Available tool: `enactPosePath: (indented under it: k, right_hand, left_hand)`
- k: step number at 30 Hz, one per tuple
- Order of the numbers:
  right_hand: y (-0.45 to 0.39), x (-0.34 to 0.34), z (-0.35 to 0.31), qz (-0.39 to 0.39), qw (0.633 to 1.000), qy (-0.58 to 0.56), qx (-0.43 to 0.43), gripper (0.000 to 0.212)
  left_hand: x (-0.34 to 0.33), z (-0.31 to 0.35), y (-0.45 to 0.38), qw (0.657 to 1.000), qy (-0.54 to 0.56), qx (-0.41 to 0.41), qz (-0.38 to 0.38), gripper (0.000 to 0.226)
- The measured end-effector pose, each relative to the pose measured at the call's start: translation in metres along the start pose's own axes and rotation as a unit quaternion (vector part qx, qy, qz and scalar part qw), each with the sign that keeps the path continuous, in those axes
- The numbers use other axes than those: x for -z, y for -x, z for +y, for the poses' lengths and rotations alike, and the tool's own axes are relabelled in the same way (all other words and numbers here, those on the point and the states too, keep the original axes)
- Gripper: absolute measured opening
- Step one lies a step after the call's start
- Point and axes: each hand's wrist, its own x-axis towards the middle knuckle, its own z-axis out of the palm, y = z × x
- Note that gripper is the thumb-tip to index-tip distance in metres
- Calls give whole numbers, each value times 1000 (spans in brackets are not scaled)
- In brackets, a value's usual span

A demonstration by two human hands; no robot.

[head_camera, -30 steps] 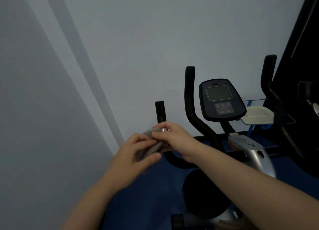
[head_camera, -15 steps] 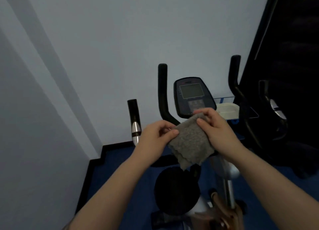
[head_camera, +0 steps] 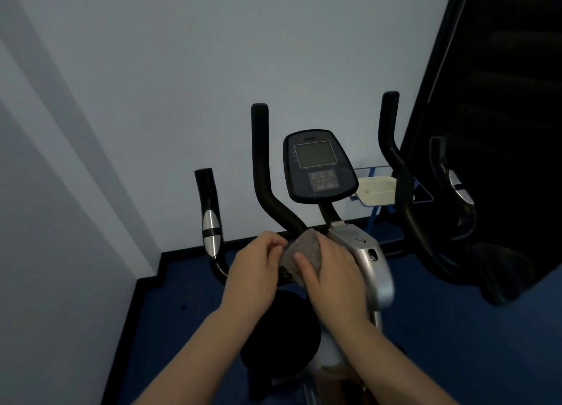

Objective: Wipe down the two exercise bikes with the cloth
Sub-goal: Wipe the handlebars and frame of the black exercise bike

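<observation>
An exercise bike stands right in front of me, with a dark console (head_camera: 319,167), black handlebars (head_camera: 263,173) and a silver stem (head_camera: 369,264). A grey cloth (head_camera: 304,257) is folded small and held between both hands just below the handlebar's centre, beside the silver stem. My left hand (head_camera: 254,270) grips its left edge. My right hand (head_camera: 333,278) lies over its right side, thumb on the front. The bike's lower frame is hidden behind my arms.
A pale wall corner is close on the left. Dark equipment (head_camera: 498,264) stands at the right against a black panel. A white tray (head_camera: 375,190) rests on a blue stand behind the console. The floor is blue (head_camera: 188,313).
The cloth, spread open half a second ago, is now folded smaller. Both hands have dropped lower, from in front of the console to below the handlebar centre.
</observation>
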Motion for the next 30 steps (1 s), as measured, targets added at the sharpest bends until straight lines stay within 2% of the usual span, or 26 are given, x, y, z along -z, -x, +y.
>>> enactPosePath:
  k: [2,6,9,11,16,19,22,25,27,30]
  right_hand:
    - [9,2,7,0,1000,-14,11,56]
    - [13,3,9,-10,998,10,57,60]
    - [-16,-2,-3,-28,999,11,26,59]
    - [-13,-2,-4,-19,1000,-12,17,58]
    - [17,23,18,-11,996,-42,73,46]
    - [-12,45,31,14,994,3,110,40]
    - [-25,45,30,14,986,115,116,29]
    - [-1,28,27,69,986,106,106,14]
    - [22,27,30,94,986,75,117,22]
    - [27,45,43,78,981,70,163,32]
  left_hand:
    - [3,-5,5,999,-43,-11,20,17]
    - [6,-13,9,989,-147,-10,-5,25]
    - [4,-12,6,981,-194,-17,-9,28]
    - [3,-13,8,981,-195,-14,-9,28]
    - [4,-15,11,983,-186,-3,-5,28]
    - [5,-13,10,985,-171,6,-6,28]
    - [5,-12,11,989,-145,17,5,28]
    - [6,-11,11,991,-131,23,12,28]
    - [6,-12,11,991,-130,26,12,28]
    - [6,-13,10,991,-128,28,15,27]
